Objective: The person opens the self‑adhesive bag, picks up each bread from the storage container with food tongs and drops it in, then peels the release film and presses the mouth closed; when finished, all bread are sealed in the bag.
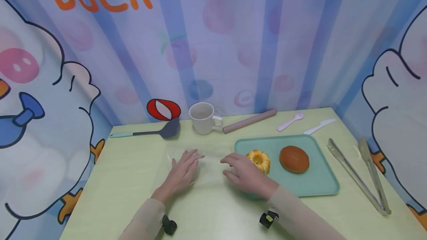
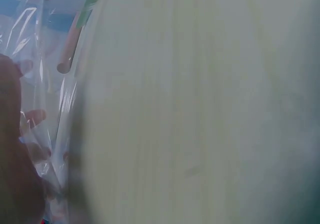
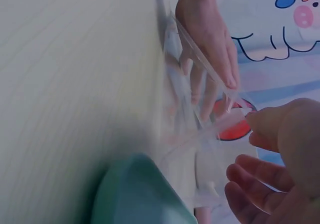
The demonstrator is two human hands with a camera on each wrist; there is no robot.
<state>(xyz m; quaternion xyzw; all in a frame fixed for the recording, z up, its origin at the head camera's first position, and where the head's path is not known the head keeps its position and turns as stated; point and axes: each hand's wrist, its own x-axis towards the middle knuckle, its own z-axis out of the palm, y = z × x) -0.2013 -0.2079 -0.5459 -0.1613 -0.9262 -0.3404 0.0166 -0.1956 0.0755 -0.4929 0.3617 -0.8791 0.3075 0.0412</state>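
Clear plastic (image 1: 210, 169) lies on the desk (image 1: 116, 180) just beside a green tray (image 1: 317, 185). The left hand (image 1: 181, 173) has a loose grip, fingers outstretched against it; whether the right hand (image 1: 245, 173) pinches its edge, I can't tell. That tray carries a ring-shaped pastry (image 1: 263, 160) and a brown bun (image 1: 294, 159).

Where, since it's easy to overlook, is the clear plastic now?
In the head view, the clear plastic shows between the left hand and the right hand, left of the green tray and in front of the white mug.
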